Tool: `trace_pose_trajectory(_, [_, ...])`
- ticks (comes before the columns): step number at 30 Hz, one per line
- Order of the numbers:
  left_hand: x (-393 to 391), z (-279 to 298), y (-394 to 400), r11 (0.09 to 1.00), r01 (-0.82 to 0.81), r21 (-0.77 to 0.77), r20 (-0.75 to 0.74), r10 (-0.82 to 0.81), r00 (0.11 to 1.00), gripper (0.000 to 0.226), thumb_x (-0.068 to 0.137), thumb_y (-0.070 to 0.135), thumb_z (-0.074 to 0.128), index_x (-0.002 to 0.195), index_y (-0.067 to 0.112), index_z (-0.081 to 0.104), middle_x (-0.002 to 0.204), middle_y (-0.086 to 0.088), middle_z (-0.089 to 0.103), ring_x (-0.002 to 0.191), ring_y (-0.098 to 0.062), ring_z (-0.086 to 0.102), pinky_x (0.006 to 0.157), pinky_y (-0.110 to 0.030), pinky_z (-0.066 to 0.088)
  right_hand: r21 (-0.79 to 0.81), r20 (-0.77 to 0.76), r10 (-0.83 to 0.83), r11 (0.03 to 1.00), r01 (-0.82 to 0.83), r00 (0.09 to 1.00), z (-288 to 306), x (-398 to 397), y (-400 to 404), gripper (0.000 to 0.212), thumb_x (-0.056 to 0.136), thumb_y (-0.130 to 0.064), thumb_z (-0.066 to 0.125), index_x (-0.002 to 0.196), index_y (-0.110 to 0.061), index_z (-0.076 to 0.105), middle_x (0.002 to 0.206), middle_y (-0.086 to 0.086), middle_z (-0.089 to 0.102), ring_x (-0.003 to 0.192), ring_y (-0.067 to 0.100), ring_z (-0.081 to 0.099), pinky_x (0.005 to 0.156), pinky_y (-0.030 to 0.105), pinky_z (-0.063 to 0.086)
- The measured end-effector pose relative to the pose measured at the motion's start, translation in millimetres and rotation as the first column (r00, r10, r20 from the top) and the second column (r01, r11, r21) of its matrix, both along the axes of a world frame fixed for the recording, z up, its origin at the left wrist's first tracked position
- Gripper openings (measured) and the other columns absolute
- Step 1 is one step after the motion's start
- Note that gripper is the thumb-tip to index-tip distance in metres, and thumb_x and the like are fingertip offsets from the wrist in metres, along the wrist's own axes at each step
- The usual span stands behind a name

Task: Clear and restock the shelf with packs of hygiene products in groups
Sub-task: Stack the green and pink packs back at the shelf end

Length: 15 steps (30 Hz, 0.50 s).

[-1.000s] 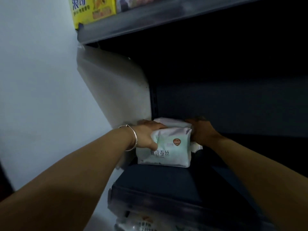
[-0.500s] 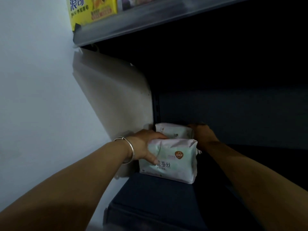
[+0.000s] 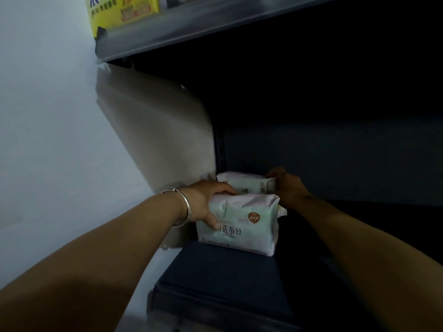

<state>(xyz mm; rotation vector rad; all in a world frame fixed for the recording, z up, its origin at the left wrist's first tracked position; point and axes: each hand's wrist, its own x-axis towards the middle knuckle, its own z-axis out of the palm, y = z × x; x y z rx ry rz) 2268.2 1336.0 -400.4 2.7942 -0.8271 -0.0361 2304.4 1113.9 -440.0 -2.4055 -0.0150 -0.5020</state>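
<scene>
gripping the front pack at its left end, the left hand stands it on the dark shelf; behind, the right hand holds the rear pack. restocking seems underway; next, likely squaring both into the corner.

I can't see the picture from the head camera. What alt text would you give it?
Two bare arms reach into a dark shelf: the left hand grips the front pack of hygiene pads, the right hand holds a second pack behind it, in the left corner. A silver bangle circles the left wrist; a yellow box sits on the shelf above.
</scene>
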Motion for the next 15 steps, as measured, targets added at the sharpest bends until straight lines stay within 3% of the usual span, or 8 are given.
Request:
trace_pose_trajectory(5, [-3.8,4.0,1.1,0.999,-0.036,0.008,-0.013,0.036,0.999,0.081,0.065,0.015,0.083,0.134,0.030,0.044,0.134,0.008,0.045,0.122,-0.012,0.043,0.100,-0.022,0.037,0.120,0.050,0.027,0.992,-0.033,0.998,14.3,-19.2,-5.7,0.049,0.079,-0.013,0.074,0.121,-0.010,0.049,0.120,0.011,0.057,0.110,0.024,0.056,0.083,0.025,0.045])
trace_pose_trajectory(9, [-10.4,8.4,2.9,0.999,-0.041,0.009,-0.078,0.041,0.996,0.081,0.064,0.013,0.084,0.132,0.029,0.045,0.129,0.009,0.047,0.122,-0.014,0.044,0.105,-0.032,0.040,0.293,0.130,0.100,0.946,-0.134,0.987,23.7,-32.3,-9.9,0.041,0.077,-0.010,0.075,0.110,-0.014,0.051,0.110,0.007,0.060,0.097,0.019,0.059,0.081,0.031,0.052])
trace_pose_trajectory(12, [-13.6,13.7,4.2,0.999,-0.031,0.038,-0.110,0.035,0.993,0.082,0.066,0.028,0.083,0.136,0.030,0.040,0.131,0.010,0.044,0.127,-0.014,0.041,0.108,-0.034,0.037,0.401,0.156,0.175,0.888,-0.224,0.972,29.7,-41.3,-11.3,0.036,0.075,-0.005,0.075,0.092,-0.025,0.051,0.110,0.010,0.063,0.100,0.023,0.062,0.085,0.041,0.055])
trace_pose_trajectory(15, [-18.4,16.7,0.5,0.995,-0.086,-0.054,-0.123,0.079,0.989,0.081,0.075,0.047,0.072,0.142,0.024,0.033,0.142,0.007,0.039,0.130,-0.013,0.040,0.105,-0.026,0.036,0.442,0.181,0.201,0.857,-0.263,0.963,33.9,-50.7,-14.0,0.039,0.075,-0.002,0.075,0.087,-0.030,0.050,0.106,0.008,0.064,0.097,0.022,0.063,0.083,0.040,0.056])
